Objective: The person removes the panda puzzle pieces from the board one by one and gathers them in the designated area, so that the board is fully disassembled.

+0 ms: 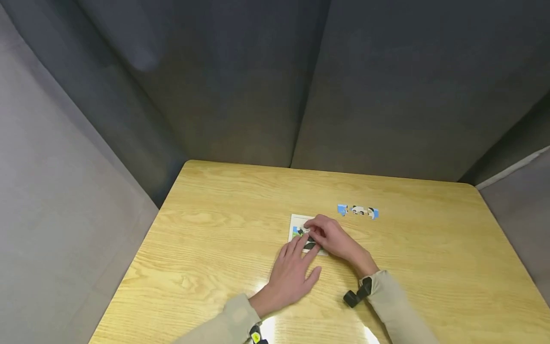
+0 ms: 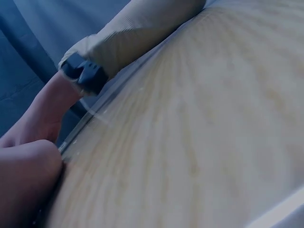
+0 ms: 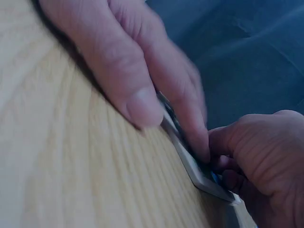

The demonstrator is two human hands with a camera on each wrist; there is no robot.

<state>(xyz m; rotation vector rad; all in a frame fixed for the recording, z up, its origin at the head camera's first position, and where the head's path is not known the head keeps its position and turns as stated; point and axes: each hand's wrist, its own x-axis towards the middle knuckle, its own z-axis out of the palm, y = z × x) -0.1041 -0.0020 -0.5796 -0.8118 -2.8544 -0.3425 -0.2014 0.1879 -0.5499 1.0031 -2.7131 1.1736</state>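
A small jigsaw puzzle in a white-edged tray [image 1: 293,220] lies on the table, partly covered by both hands. Blue, green and black-and-white parts of its picture show between the fingers. My left hand [image 1: 292,277] lies across the near side of the tray with fingers stretched out and the thumb spread on the table. From the right, my right hand [image 1: 330,237] reaches over the tray, its thumb and forefinger curled together, pinching a small puzzle piece mostly hidden by the fingers. In the right wrist view the left fingers [image 3: 183,102] rest along the puzzle tray [image 3: 190,166].
Beyond the right hand, several loose puzzle pieces [image 1: 358,210] lie in a row, blue, white and black. The wooden table [image 1: 206,229] ends at a dark curtain [image 1: 240,95] behind, with grey panels at both sides. Each wrist wears a black camera mount [image 1: 358,292].
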